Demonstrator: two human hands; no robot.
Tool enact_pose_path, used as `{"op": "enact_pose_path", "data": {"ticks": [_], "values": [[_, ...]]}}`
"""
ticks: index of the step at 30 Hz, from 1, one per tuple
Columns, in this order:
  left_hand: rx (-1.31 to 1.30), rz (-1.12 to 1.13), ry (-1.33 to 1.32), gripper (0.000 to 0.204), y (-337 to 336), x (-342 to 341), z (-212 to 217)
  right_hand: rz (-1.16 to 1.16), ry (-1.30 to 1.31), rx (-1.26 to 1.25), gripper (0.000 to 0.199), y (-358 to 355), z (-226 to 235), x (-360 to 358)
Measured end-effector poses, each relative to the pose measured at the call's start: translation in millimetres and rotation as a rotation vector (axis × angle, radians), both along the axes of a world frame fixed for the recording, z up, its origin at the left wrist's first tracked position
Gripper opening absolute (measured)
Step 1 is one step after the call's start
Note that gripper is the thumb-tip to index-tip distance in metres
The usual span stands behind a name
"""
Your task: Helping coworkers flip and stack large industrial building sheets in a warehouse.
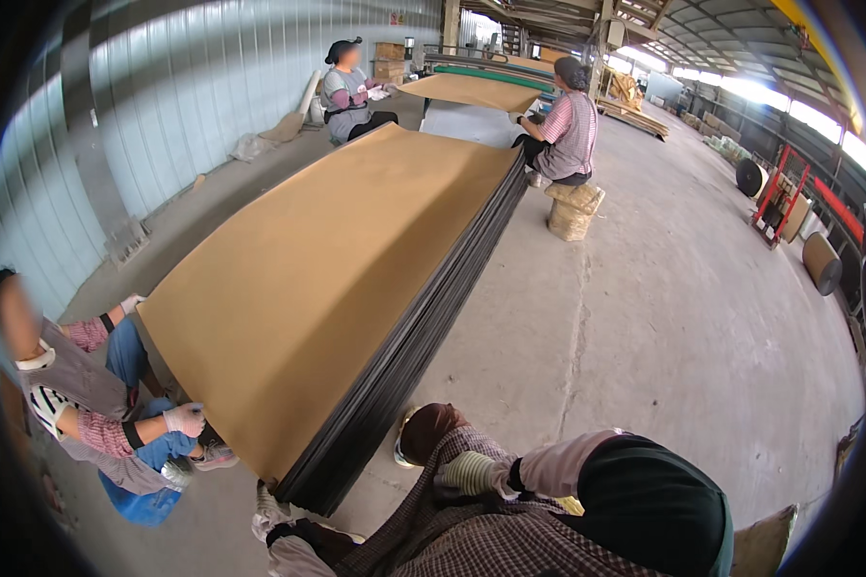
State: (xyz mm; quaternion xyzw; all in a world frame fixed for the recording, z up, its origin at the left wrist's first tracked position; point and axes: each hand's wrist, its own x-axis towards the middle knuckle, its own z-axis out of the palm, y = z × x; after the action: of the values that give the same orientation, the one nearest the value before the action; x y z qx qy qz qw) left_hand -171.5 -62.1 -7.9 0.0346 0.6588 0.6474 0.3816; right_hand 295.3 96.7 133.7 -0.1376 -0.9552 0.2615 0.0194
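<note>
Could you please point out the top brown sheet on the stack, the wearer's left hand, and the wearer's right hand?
top brown sheet [327,279]: head view, middle of its upper face.
left hand [269,514]: head view, gloved hand at the stack's near corner.
right hand [467,473]: head view, back of the striped glove, resting on the knee.

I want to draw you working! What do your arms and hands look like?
Both hands wear knitted work gloves. The left hand has a whitish one and the right hand a pale ribbed one with a dark cuff. The right arm has a pink sleeve under a dark over-sleeve.
</note>
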Motion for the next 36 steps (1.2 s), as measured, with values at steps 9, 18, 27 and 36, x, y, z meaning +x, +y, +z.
{"op": "enact_pose_path", "data": {"ticks": [9, 18, 27, 36], "values": [[0.004, -0.001, -0.117, 0.033, 8, 29, 47, 0.026, -0.003, 0.013, 0.023, 2, -1, 1], [0.042, 0.061, -0.116, 0.034, -4, 29, 35, 0.051, 0.014, -0.015, 0.023, 4, -4, 0], [0.192, 0.04, -0.267, 0.035, 7, 33, 40, 0.039, 0.017, -0.019, 0.022, 4, -4, 1], [0.227, 0.016, -0.297, 0.036, 11, 36, 39, 0.039, -0.026, -0.004, 0.022, 4, -3, -1]]}}
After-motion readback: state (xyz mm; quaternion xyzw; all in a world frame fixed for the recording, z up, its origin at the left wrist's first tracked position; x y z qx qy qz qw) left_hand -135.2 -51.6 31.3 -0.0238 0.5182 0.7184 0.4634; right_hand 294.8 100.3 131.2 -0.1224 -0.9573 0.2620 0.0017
